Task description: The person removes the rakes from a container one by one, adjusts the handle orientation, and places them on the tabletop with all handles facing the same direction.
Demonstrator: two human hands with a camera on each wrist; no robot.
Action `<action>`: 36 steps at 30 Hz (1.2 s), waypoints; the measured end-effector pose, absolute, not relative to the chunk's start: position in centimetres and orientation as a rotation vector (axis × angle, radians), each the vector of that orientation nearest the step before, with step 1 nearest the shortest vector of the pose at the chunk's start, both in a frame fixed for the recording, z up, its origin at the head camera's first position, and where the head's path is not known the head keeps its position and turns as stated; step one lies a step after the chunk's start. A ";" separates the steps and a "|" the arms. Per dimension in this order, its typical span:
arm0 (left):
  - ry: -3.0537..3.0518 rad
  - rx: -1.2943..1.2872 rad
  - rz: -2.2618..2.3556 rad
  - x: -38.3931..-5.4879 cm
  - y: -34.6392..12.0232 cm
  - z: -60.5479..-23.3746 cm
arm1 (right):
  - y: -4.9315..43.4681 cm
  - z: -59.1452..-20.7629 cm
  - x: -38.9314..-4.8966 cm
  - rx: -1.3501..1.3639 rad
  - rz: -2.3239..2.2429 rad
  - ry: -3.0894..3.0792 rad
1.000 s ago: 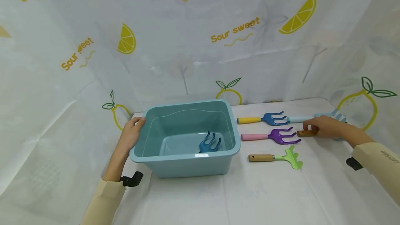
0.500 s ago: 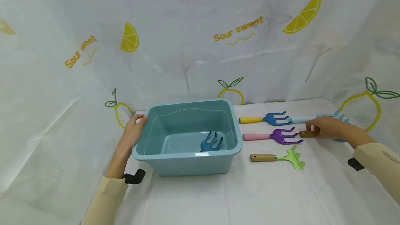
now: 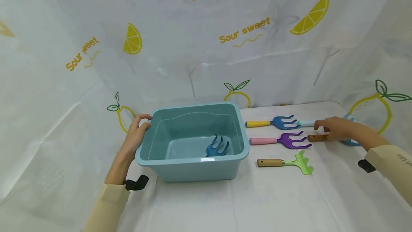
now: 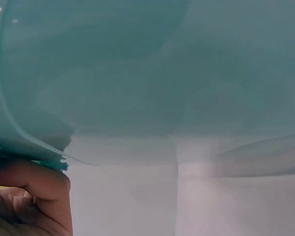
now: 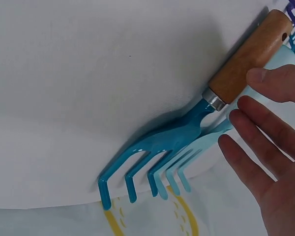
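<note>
My left hand [image 3: 135,135] grips the left rim of a light blue plastic tub [image 3: 193,170]; the left wrist view has its curled fingers [image 4: 44,184] at the tub's underside. A blue hand rake [image 3: 216,149] lies inside the tub, its handle hidden by the front wall. My right hand [image 3: 341,129] is over a blue hand rake with a brown wooden handle [image 5: 250,56]. In the right wrist view, its fingers are spread beside that handle and above a pale blue hand rake [image 5: 199,145], holding nothing. The two rakes lie side by side, their tines overlapping in that view.
Between tub and right hand lie a yellow-handled blue rake [image 3: 257,124], a pink-handled purple rake [image 3: 264,141] and a green rake with a wooden handle [image 3: 270,163]. A lemon-print sheet [image 3: 180,63] rises behind the white table covering [image 3: 199,207].
My right hand has come off the wooden handle and shifted slightly toward the back, over the pale blue rake. My left hand stays at the tub's rim, its fingers slightly more spread.
</note>
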State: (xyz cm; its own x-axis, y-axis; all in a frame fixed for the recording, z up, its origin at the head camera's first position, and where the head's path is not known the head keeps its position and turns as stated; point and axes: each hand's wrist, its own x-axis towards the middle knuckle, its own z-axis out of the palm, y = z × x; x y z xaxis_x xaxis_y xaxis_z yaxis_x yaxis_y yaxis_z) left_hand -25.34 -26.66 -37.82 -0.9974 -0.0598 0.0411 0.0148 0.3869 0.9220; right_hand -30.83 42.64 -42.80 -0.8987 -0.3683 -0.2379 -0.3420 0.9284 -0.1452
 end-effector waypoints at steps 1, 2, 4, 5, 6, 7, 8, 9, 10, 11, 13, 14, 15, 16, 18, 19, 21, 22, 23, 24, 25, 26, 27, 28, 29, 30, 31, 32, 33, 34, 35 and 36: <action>-2.563 0.030 -1.710 -25.3 -26.7 -37.8 | 42.5 -42.6 -30.9 -0.531 -0.146 2.829; -2.569 0.020 -1.713 -25.3 -26.7 -37.9 | 42.4 -42.3 -30.9 -0.527 -0.150 2.830; -2.581 0.010 -1.703 -25.4 -26.8 -37.9 | 41.9 -41.8 -30.9 -0.510 -0.154 2.837; -2.586 0.009 -1.697 -25.5 -26.8 -37.9 | 41.7 -41.6 -30.9 -0.506 -0.154 2.840; -2.587 0.008 -1.687 -25.5 -26.8 -38.0 | 41.4 -41.3 -30.9 -0.501 -0.156 2.849; -2.588 0.007 -1.677 -25.6 -26.7 -38.0 | 41.1 -41.0 -30.9 -0.507 -0.156 2.857; -2.588 0.006 -1.664 -25.6 -26.7 -38.0 | 40.8 -40.6 -30.9 -0.515 -0.154 2.871; -2.588 0.005 -1.653 -25.7 -26.7 -38.0 | 40.5 -40.3 -30.9 -0.525 -0.151 2.887; -2.586 0.006 -1.643 -25.7 -26.6 -38.0 | 40.1 -39.9 -30.8 -0.540 -0.145 2.904; -2.585 0.008 -1.631 -25.7 -26.6 -38.0 | 39.6 -39.5 -30.8 -0.559 -0.140 2.927; -2.582 0.013 -1.618 -25.7 -26.6 -38.0 | 38.6 -38.8 -30.8 -0.595 -0.130 2.970; -2.580 0.014 -1.618 -25.6 -26.5 -37.9 | 38.1 -38.4 -30.8 -0.611 -0.120 2.990; -2.577 0.015 -1.618 -25.6 -26.5 -37.9 | 37.6 -38.0 -30.7 -0.626 -0.111 3.004; -2.576 0.014 -1.616 -25.6 -26.6 -37.9 | 37.0 -37.6 -30.7 -0.641 -0.105 3.014; -2.579 0.014 -1.609 -25.6 -26.6 -37.8 | 35.7 -36.8 -30.6 -0.670 -0.097 3.024; -2.581 0.012 -1.605 -25.6 -26.6 -37.8 | 35.0 -36.4 -30.5 -0.686 -0.096 3.025; -2.591 0.015 -1.590 -25.6 -26.6 -37.8 | 33.5 -35.4 -30.4 -0.742 -0.099 3.023; -2.597 0.018 -1.583 -25.5 -26.5 -37.8 | 32.7 -34.9 -30.2 -0.773 -0.105 3.019; -2.602 0.022 -1.575 -25.5 -26.5 -37.8 | 31.9 -34.4 -30.1 -0.806 -0.106 3.017; -2.605 0.024 -1.573 -25.5 -26.5 -37.8 | 31.1 -33.9 -30.0 -0.836 -0.107 3.015; -2.608 0.022 -1.573 -25.5 -26.6 -37.8 | 30.3 -33.4 -29.9 -0.867 -0.112 3.015; -2.609 0.019 -1.572 -25.4 -26.6 -37.8 | 29.5 -32.9 -29.8 -0.896 -0.110 3.014; -2.609 0.019 -1.573 -25.4 -26.6 -37.8 | 28.7 -32.5 -29.7 -0.920 -0.108 3.013; -2.606 0.016 -1.575 -25.4 -26.6 -37.8 | 28.0 -32.0 -29.6 -0.943 -0.103 3.014; -2.601 0.012 -1.579 -25.3 -26.7 -37.8 | 27.2 -31.6 -29.5 -0.966 -0.099 3.015; -2.597 0.010 -1.587 -25.3 -26.7 -37.8 | 26.5 -31.3 -29.4 -0.989 -0.094 3.015; -2.594 0.010 -1.593 -25.3 -26.7 -37.8 | 25.9 -30.9 -29.3 -1.016 -0.087 3.014; -2.590 0.015 -1.601 -25.2 -26.7 -37.8 | 25.3 -30.7 -29.2 -1.042 -0.080 3.012; -2.587 0.023 -1.611 -25.2 -26.7 -37.8 | 24.8 -30.4 -29.1 -1.066 -0.074 3.010; -2.585 0.029 -1.620 -25.2 -26.7 -37.8 | 24.3 -30.3 -29.1 -1.087 -0.068 3.008; -2.584 0.040 -1.630 -25.2 -26.7 -37.8 | 23.9 -30.1 -29.0 -1.108 -0.065 3.007; -2.586 0.050 -1.634 -25.3 -26.7 -37.8 | 23.5 -30.0 -29.0 -1.125 -0.062 3.007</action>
State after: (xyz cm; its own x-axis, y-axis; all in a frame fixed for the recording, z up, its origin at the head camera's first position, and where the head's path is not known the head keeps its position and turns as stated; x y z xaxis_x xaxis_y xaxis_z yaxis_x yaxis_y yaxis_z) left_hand -25.26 -26.71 -37.76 -0.9961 -0.0718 0.0519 0.0161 0.4301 0.9026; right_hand -28.96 23.52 -29.98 -0.7526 -0.6538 0.0788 -0.6565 0.7542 -0.0119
